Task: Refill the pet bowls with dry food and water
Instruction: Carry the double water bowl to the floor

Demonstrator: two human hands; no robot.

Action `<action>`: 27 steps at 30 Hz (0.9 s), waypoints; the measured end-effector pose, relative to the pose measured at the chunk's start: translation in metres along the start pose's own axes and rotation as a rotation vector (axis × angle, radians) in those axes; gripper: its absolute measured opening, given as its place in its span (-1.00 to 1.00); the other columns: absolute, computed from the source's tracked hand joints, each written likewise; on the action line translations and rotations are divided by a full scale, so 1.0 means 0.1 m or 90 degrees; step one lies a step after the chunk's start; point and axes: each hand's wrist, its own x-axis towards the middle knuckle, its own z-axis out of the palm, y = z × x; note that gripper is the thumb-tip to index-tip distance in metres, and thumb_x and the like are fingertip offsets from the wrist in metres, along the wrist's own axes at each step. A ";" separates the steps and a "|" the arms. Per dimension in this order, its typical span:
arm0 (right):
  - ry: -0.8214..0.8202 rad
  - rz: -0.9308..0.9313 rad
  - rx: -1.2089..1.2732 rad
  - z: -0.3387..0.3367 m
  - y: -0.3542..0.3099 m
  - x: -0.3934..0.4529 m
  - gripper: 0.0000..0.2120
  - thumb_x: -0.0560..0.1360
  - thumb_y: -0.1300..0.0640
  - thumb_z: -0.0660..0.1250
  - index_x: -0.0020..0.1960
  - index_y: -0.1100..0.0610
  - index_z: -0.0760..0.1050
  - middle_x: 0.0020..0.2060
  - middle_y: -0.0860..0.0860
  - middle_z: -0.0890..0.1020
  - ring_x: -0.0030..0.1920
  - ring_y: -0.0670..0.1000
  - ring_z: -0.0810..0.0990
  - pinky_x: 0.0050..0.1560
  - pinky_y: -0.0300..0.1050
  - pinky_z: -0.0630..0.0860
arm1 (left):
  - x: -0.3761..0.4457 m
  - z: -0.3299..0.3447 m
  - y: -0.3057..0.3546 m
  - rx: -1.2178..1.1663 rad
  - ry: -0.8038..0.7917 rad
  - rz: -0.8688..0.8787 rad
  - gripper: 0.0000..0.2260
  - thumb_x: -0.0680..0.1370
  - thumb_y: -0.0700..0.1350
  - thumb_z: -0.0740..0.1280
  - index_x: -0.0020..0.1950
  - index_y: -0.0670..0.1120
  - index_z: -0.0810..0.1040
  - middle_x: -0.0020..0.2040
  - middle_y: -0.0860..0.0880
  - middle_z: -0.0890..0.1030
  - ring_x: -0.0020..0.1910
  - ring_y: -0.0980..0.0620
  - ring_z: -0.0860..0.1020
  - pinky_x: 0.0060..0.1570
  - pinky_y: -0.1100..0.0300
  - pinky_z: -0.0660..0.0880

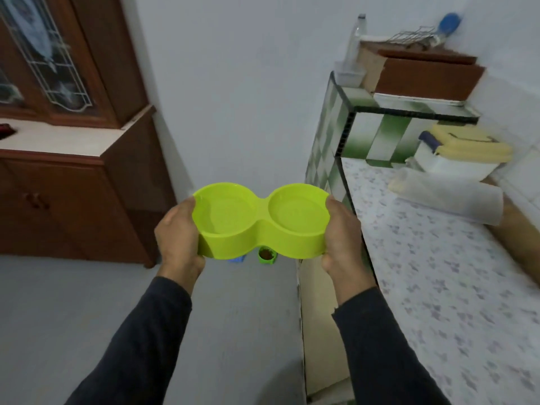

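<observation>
A lime-green plastic double bowl [261, 220] was held mid-frame, above the grey floor [73, 302]. It was one moulded piece: two round wells joined by a narrow waist, with a glossy finish. Both wells looked bare of dry food; whether any water was in them could not be told. The openings faced up, tilted slightly toward the camera. The long axis ran left to right across the frame, the right end sitting a little higher than the left.

The left end was gripped by the left hand [178, 232], thumb on the rim and fingers curled under the base. The right end was gripped by the right hand [340, 238] in the same way. Dark sleeves were seen on both forearms.

Just below the bowl's waist, on the floor, a small green cup [266, 255] with brown content was visible, and a blue object [236, 260] beside it, mostly hidden.

A wooden cabinet [73, 182] with glass doors was seen at upper left. A counter with a patterned cover [438, 273] was seen at right, a lidded white container [458, 159] on it and a green-and-white tiled shelf [380, 130] above.
</observation>
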 end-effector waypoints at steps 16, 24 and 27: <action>-0.082 0.033 -0.015 1.44 0.34 1.48 -0.89 0.54 -0.08 0.33 -0.09 -0.15 0.63 0.05 -0.19 0.66 0.14 -0.03 0.61 0.13 -0.03 0.54 | 1.69 0.38 -0.28 -0.012 0.112 -0.010 -0.83 0.57 -0.09 0.47 0.13 -0.11 0.71 0.11 -0.11 0.72 0.13 -0.09 0.67 0.21 -0.11 0.59; -0.088 0.055 -0.027 2.36 0.43 2.12 -0.87 0.60 -0.03 0.31 -0.07 -0.15 0.62 -0.02 -0.25 0.65 0.04 -0.17 0.59 -0.13 -0.21 0.46 | 2.77 0.57 -0.24 -0.023 0.130 -0.025 -0.92 0.58 -0.08 0.46 0.00 -0.06 0.72 0.09 -0.10 0.73 0.18 -0.15 0.67 0.26 -0.22 0.57; -0.100 0.057 -0.036 2.71 0.51 2.33 -0.86 0.62 -0.02 0.29 -0.06 -0.15 0.60 -0.01 -0.26 0.64 0.08 -0.16 0.59 -0.01 -0.18 0.49 | 3.17 0.61 -0.24 -0.013 0.134 -0.019 -0.92 0.58 -0.06 0.46 -0.02 -0.05 0.71 0.04 -0.06 0.72 0.09 -0.07 0.66 0.28 -0.25 0.55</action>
